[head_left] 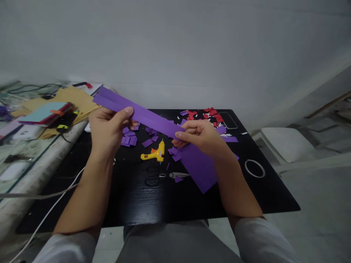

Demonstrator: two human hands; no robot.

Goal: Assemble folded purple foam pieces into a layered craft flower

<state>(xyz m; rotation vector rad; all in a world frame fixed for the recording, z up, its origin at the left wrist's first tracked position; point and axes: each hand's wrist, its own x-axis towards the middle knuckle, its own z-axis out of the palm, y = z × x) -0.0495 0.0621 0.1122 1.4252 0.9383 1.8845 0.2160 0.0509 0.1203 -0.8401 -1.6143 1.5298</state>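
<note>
A long purple paper strip (148,117) is held slantwise above the black table, its left end higher. My left hand (108,126) pinches it toward the left end, thumb on top. The fingers of my right hand (199,137) grip its lower right end. Beneath my right hand and forearm lies a large purple sheet (197,168). A yellow glue gun (155,152) rests on the table between my arms, with scissors (172,175) in front of it. Small purple pieces (129,139) are scattered near both hands.
Red and white paper scraps (214,115) lie at the back right of the black table (131,197). A silver ring (255,168) sits on the right side. On the left, a cluttered surface holds brown envelopes (68,98), a notebook (45,113) and cables. A white stool (286,144) stands at right.
</note>
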